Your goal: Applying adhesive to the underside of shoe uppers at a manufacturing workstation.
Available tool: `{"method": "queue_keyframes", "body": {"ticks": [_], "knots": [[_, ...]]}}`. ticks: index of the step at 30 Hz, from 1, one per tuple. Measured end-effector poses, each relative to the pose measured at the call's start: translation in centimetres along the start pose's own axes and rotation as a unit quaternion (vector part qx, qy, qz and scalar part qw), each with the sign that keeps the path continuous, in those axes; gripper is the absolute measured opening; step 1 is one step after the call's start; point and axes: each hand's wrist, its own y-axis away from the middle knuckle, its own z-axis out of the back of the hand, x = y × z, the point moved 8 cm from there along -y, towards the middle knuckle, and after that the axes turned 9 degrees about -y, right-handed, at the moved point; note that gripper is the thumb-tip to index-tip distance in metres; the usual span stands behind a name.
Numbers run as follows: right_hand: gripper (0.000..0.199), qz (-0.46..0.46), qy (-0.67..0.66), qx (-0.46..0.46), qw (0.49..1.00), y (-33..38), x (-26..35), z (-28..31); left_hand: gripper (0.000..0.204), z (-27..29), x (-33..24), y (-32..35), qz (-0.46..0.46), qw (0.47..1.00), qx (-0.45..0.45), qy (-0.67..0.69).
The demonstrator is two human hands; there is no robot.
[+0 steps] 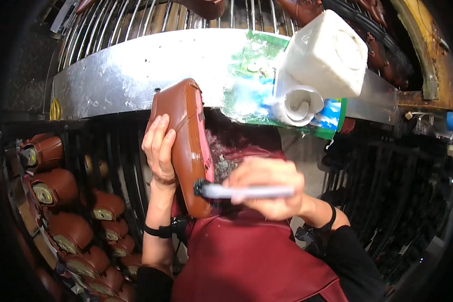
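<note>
A brown leather shoe upper on its last (185, 146) is held upright and a little tilted in front of me, a pink strip running along its right edge. Around its left side my left hand (159, 142) is closed, the fingers laid over the leather. A brush (246, 192) with a pale handle and dark bristles is gripped in my right hand (269, 183), which is slightly blurred. The bristles touch the lower part of the shoe near the pink edge. Beyond the right hand, a white square plastic container (324, 55) lies tipped beside a white round cup-like piece (299, 105).
A metal ledge (110, 68) crosses ahead, with a smeared green-and-blue sheet (251, 75) under the container. Behind it are metal rollers (131, 20) carrying more brown shoes. Several brown lasted shoes (70, 231) sit on a rack at left. A dark rack (382, 201) stands at right.
</note>
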Motion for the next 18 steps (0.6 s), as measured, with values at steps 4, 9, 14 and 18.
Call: {"method": "queue_keyframes", "body": {"ticks": [4,9,14,18], "knots": [[0.052,0.007,0.053,0.167,0.985,3.6,2.6,-3.2,0.045,0.2,0.1,-0.5,0.003,1.0,0.0,0.005],[0.01,-0.063,-0.003,-0.064,0.996,0.1,3.4,1.9,0.054,0.5,-1.2,-2.1,0.006,1.0,0.022,0.007],[0.009,-0.122,-0.026,-0.111,0.986,-0.7,1.7,2.1,0.063,0.4,-1.1,-3.0,0.051,0.997,0.054,-0.007],[0.017,-0.009,0.035,-0.01,0.999,-2.9,5.4,0.7,0.066,0.0,-0.8,-5.1,0.06,0.995,0.076,-0.006]]}}
